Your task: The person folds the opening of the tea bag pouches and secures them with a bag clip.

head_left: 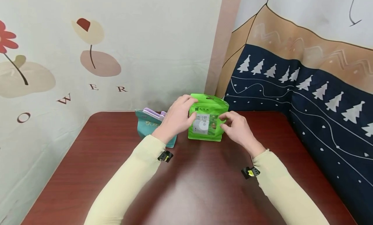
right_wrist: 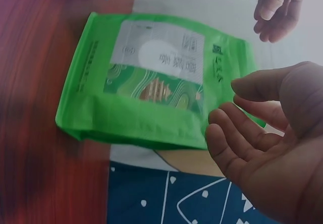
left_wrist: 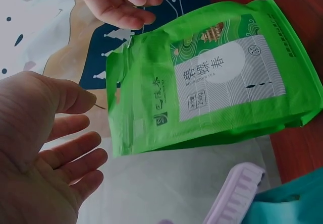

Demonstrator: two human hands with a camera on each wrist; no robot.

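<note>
A bright green tea bag [head_left: 201,105] stands upright on the table, its grey label facing me. To its upper left is my left hand [head_left: 178,114]; the left wrist view shows this hand [left_wrist: 40,148] with relaxed, spread fingers, beside the bag's top edge and holding nothing. At the bag's right side is my right hand [head_left: 238,129], its fingers loosely bent. In the right wrist view these fingers [right_wrist: 229,148] overlap the bag's upper part, with nothing pinched between thumb and fingertips.
Partly behind my left forearm, a teal pouch [head_left: 144,128] leans on the table [head_left: 96,160], with a lilac ribbed clip [head_left: 152,113] along its top. A pale printed curtain [head_left: 163,56] hangs behind the table, and a navy one with white trees [head_left: 262,89] at the right.
</note>
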